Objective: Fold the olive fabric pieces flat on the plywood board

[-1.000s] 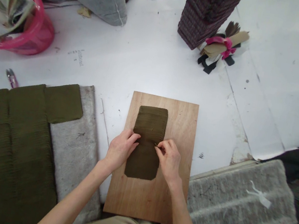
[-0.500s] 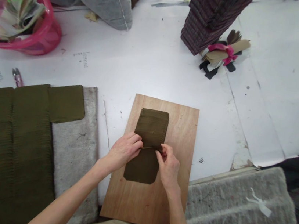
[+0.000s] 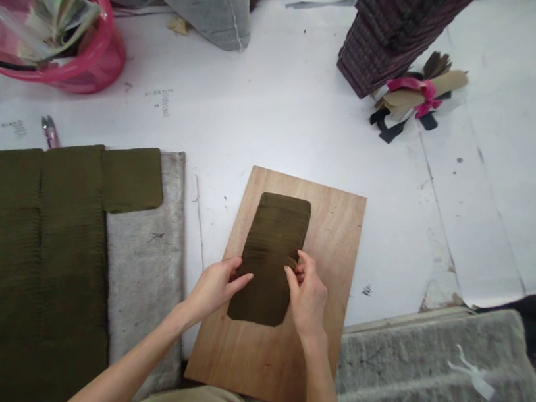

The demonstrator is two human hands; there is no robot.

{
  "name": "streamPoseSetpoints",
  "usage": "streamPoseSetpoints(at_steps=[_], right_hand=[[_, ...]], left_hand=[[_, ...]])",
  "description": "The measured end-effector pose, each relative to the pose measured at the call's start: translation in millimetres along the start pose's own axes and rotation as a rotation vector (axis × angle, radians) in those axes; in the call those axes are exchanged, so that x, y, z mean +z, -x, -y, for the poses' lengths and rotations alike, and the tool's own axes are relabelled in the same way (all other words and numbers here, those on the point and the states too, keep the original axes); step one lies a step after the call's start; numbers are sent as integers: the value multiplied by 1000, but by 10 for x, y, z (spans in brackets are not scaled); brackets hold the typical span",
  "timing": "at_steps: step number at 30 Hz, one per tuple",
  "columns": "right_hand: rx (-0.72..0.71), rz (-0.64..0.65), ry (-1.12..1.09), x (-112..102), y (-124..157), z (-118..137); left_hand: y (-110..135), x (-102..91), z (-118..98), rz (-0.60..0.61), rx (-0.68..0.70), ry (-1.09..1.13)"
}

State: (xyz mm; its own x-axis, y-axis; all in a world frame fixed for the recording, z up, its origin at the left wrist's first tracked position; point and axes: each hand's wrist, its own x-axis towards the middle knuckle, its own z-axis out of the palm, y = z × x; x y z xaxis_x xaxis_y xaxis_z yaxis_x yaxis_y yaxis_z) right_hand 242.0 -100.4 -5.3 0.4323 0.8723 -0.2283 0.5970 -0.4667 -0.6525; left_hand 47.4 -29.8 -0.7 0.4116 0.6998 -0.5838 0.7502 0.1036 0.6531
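A stack of overlapping olive-green fabric pieces (image 3: 272, 241) lies on a wooden board (image 3: 330, 236), with its layered edges showing across the middle. My left hand (image 3: 213, 290) is at the stack's left edge, thumb stretched over the fabric and apart from the fingers. At the right edge, my right hand (image 3: 308, 296) has its thumb and bent fingers around the side of a fabric piece. The tips of the right fingers are partly hidden.
Rows of olive fabric pieces (image 3: 68, 199) lie on a grey felt pad (image 3: 140, 256) at left. Thread snips (image 3: 49, 132) and a pink bucket (image 3: 111, 59) are beyond. A dark maroon fabric stack (image 3: 391, 32) and a tied scrap bundle (image 3: 412, 98) stand farther back. Another grey pad (image 3: 402, 380) is at right.
The fold line across the stack's middle has flattened, and the top piece lies down. My left hand has moved back to the left edge with its thumb spread; the right stays by the right edge.
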Motion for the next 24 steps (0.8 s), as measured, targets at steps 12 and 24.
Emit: streamPoseSetpoints(at_steps=[12, 24], right_hand=[[1, -7, 13, 4, -4, 23], [-62, -115, 110, 16, 36, 45]], left_hand=[[81, 27, 34, -5, -68, -124], [139, -46, -37, -49, -95, -400]])
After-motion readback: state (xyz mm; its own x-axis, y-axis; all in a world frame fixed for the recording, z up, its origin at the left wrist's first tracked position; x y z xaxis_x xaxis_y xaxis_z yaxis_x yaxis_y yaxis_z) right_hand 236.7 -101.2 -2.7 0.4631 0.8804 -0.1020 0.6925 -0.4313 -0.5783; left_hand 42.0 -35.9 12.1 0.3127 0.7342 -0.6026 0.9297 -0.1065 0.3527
